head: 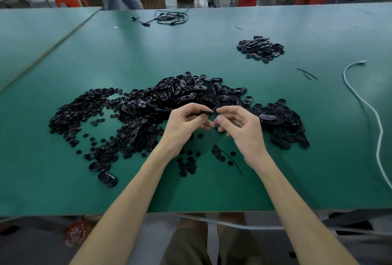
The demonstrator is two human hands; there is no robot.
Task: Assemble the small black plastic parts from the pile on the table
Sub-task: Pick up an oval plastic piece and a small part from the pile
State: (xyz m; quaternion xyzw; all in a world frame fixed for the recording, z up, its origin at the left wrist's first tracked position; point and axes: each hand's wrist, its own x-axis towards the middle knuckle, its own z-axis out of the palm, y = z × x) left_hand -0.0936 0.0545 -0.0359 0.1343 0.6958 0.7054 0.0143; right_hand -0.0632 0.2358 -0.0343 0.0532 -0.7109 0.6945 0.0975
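A big pile of black oval plastic shells (191, 92) lies on the green table (148, 52), with a spread of small round black discs (78, 114) to its left. My left hand (184, 126) pinches a flat black oval part (206, 112) between thumb and fingers, just in front of the pile. My right hand (239, 126) is close beside it, fingers curled, pinching a small black piece (216, 110) that is mostly hidden by the fingertips. The two hands almost touch.
A smaller heap of black oval parts (260, 49) sits at the far right. Loose discs (188, 162) lie under my wrists. A white cable (369, 107) runs down the right side, a tangle of black wires (167, 18) lies at the back. Red stools and cardboard boxes stand beyond the table.
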